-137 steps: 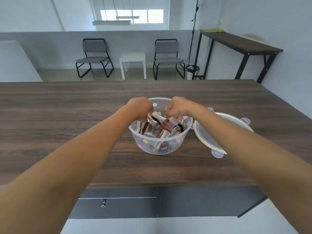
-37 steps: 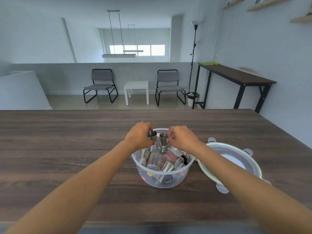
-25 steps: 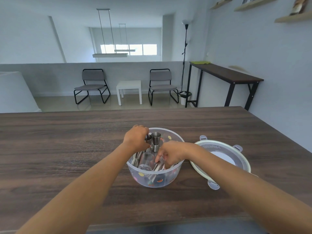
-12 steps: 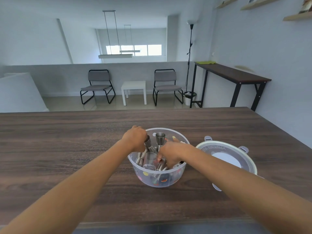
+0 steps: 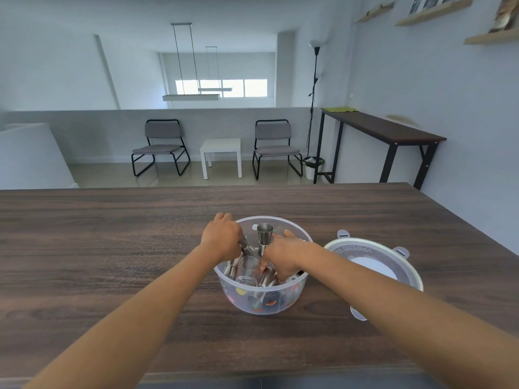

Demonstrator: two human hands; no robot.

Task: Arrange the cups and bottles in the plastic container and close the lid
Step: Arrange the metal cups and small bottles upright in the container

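Both your hands are down in the clear plastic container [image 5: 262,300], which sits on the wooden table [image 5: 112,248] straight ahead of you. Your left hand [image 5: 223,238] is curled over the container's left rim, fingers closed around a metal cup [image 5: 245,244] that leans out from under your knuckles. Your right hand [image 5: 282,255] reaches in from the right side, fingers bent downward among the metal pieces near the container's front; you cannot tell from here whether it actually grips one or only rests on them. Between your two hands a steel measuring cup [image 5: 264,237] stands upright, its mouth rising just above the rim at the far side. Just below your left hand, toward you, a clear glass [image 5: 247,272] lies tilted inside, with more metal cups [image 5: 231,269] beside it. Coloured dots show on the container's wall. The lid [image 5: 373,262] lies on the table just to the right of your right forearm, off the container, with its clip tabs sticking out around its edge
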